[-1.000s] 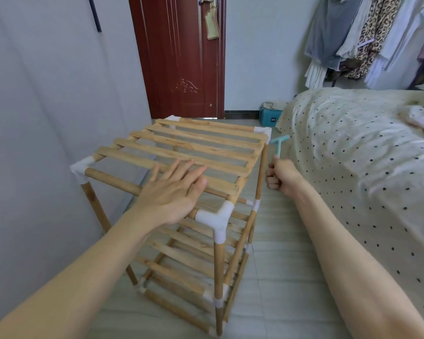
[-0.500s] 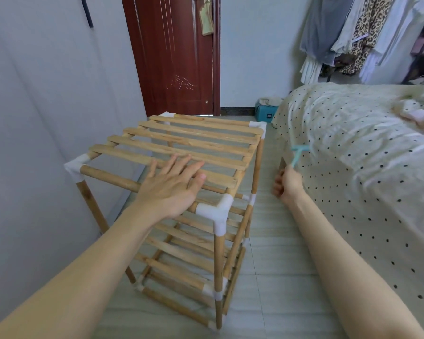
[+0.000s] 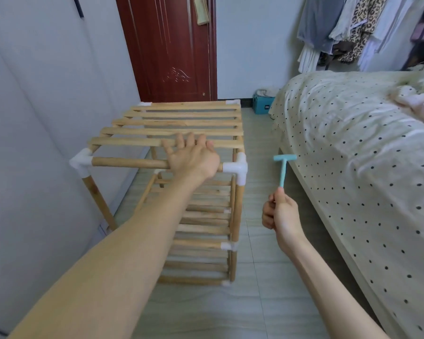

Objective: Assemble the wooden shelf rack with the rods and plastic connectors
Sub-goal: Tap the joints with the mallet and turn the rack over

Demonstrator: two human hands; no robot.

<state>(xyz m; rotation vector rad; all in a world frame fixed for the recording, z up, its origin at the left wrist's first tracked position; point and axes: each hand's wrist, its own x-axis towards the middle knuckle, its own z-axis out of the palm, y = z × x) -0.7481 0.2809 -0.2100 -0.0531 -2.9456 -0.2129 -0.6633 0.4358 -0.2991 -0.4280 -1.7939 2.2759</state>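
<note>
The tall wooden shelf rack of round rods and white plastic corner connectors (image 3: 181, 152) stands on the pale tiled floor (image 3: 262, 302) in the centre left of the frame, close to the grey wall (image 3: 34, 106). The left hand (image 3: 192, 157) lies flat on its top tier, fingers spread wide across the front rods, just left of the near right white corner connector (image 3: 238, 167). The right hand (image 3: 280, 214), right of centre, pinches the handle end of a small light blue plastic hammer (image 3: 283, 168), head upward, apart from the rack. A cream dotted bed (image 3: 365, 155) fills the right side; a dark red door (image 3: 167, 47) is at upper centre.
</note>
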